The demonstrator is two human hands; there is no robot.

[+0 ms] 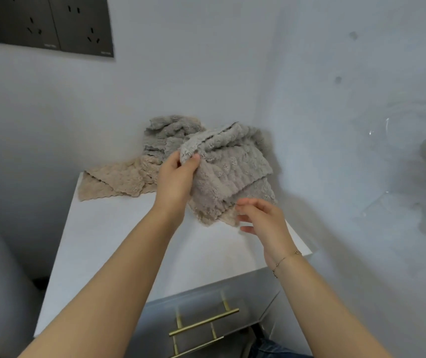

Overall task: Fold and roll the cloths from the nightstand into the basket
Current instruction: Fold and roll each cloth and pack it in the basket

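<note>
Nearest me, below the worktop's front edge, a drawer front carries a brass bar handle (204, 322). Above it my right hand (263, 218) hovers with fingers loose and spread, its grip holding nothing, just beside the lower hem of the grey cloth (232, 171). My left hand (177, 179) has a pinching grip on that cloth's upper corner, thumb on top, lifting it off the white worktop (108, 228) near the right edge so it hangs in soft, uneven folds. I judge this to be the start of the fold: the cloth is picked up but not yet squared, and next I need the right hand to catch the free corner and pull the cloth flat. It looks thick, fluffy and ribbed, floppy enough to sag. Behind, toward the back edge, a beige cloth (113, 179) with scalloped edges lies crumpled under another grey heap. No basket is visible.
</note>
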